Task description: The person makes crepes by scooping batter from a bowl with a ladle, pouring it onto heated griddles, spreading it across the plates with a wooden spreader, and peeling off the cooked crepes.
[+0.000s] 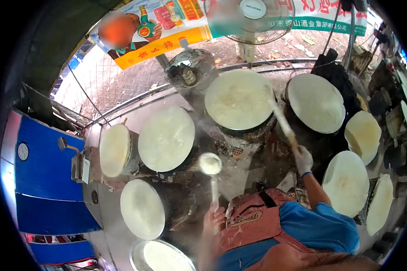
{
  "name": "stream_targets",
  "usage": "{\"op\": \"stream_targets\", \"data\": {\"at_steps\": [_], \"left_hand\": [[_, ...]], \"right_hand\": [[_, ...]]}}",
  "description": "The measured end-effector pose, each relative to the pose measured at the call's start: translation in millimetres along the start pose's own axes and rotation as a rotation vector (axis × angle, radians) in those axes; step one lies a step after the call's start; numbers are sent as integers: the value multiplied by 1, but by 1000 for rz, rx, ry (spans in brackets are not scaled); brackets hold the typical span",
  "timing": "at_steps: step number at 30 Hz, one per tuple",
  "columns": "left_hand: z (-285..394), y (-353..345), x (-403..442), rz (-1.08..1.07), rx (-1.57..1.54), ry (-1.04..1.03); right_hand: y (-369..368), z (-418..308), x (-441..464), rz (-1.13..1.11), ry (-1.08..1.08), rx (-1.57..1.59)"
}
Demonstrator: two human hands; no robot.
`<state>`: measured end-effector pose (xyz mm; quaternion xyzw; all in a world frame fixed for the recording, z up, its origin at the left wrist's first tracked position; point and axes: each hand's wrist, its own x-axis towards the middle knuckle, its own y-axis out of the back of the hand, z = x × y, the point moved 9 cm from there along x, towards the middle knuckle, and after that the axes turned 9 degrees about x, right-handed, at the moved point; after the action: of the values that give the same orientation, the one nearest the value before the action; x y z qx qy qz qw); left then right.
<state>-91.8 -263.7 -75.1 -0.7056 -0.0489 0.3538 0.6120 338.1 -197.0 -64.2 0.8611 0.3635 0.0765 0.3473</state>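
My left hand (pixel 215 217), bare, is closed around the pale handle of a ladle (pixel 210 164). Its round bowl is coated with whitish batter and points away from me. My right hand (pixel 303 160), in a whitish glove with a blue band at the wrist, grips a long batter-coated spreader (pixel 282 119) with a brown wooden handle. The spreader's far end reaches the right edge of a large round griddle (pixel 238 99), which is covered by a thin pale pancake sheet. A second covered griddle (pixel 316 103) lies just right of the spreader.
More round griddles with pale sheets ring me: left griddle (pixel 166 139), lower-left griddle (pixel 143 209), right griddle (pixel 346 184). A silvery metal vessel (pixel 191 67) and a fan (pixel 250 18) stand at the back. Wire mesh and a banner (pixel 153 34) lie beyond; blue panels (pixel 49 158) stand left.
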Motion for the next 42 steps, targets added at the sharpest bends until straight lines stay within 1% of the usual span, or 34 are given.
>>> {"op": "stream_targets", "data": {"at_steps": [1, 2, 3, 5, 6, 8, 9, 11, 12, 13, 15, 17, 19, 20, 21, 22, 23, 25, 28, 31, 32, 34, 36, 37, 39, 40, 41, 42], "left_hand": [[-11, -5, 13, -14, -136, 111], [-17, 10, 24, 18, -142, 103], [-27, 18, 30, 25, -214, 145], [-45, 25, 39, 22, -356, 219], [-46, 21, 37, 81, -359, 170], [-38, 47, 37, 73, -143, 103], [-34, 40, 37, 68, -36, 74], [-37, 38, 32, 206, -283, 127], [-36, 16, 34, 145, -307, 103], [-35, 2, 34, 84, -329, 80], [-31, 2, 29, 60, -290, 62], [-34, -9, 23, 24, -222, 55], [-41, -9, 11, 44, -149, -76], [-42, -14, 8, 52, -111, -149], [-43, -7, 3, 334, -40, -234], [-47, -7, -10, 622, 26, -318], [-53, -5, -10, 579, -34, -328], [-64, 0, -7, 497, -121, -330], [-72, 14, -10, 452, -142, -360], [-80, 29, -24, 459, -152, -391], [-78, 35, -28, 459, -159, -401], [-80, 48, -43, 465, -168, -428], [-80, 61, -58, 462, -182, -455], [-81, 68, -65, 458, -189, -468], [-81, 85, -81, 455, -204, -496], [-79, 93, -88, 449, -211, -507], [-78, 100, -98, 445, -215, -519], [-74, 106, -108, 445, -211, -531]], "right_hand": [[14, 23, 17, 64, 63, -41], [28, 34, 24, 101, 98, -151], [36, 38, 28, 54, 132, -197], [47, 39, 12, 15, 365, -504], [51, 39, 2, -15, 403, -491], [53, 39, -18, -76, 476, -462], [46, 41, -24, -120, 518, -470], [37, 40, -26, -208, 616, -497], [23, 46, -22, -272, 618, -532], [14, 33, -17, -304, 668, -493], [-13, 2, 0, -369, 757, -413], [-64, -15, 31, -457, 858, -521], [-116, -42, 66, -541, 887, -635], [-121, -77, 70, -482, 1035, -548], [-123, -108, 71, -421, 1181, -452], [-136, -125, 76, -408, 1290, -403], [-154, -138, 81, -470, 1347, -381], [-177, -153, 90, -660, 1271, -590], [-195, -172, 91, -750, 1490, -764], [-180, -225, 99, -655, 1540, -711], [-176, -244, 106, -575, 1584, -660], [-167, -286, 135, -479, 1481, -595], [-147, -345, 148, -289, 1605, -533], [-140, -370, 158, -259, 1498, -612], [-129, -425, 150, -121, 1590, -631], [-138, -450, 147, -148, 1612, -743], [-130, -483, 117, -118, 1658, -673], [-138, -510, 97, -124, 1657, -717]]}}
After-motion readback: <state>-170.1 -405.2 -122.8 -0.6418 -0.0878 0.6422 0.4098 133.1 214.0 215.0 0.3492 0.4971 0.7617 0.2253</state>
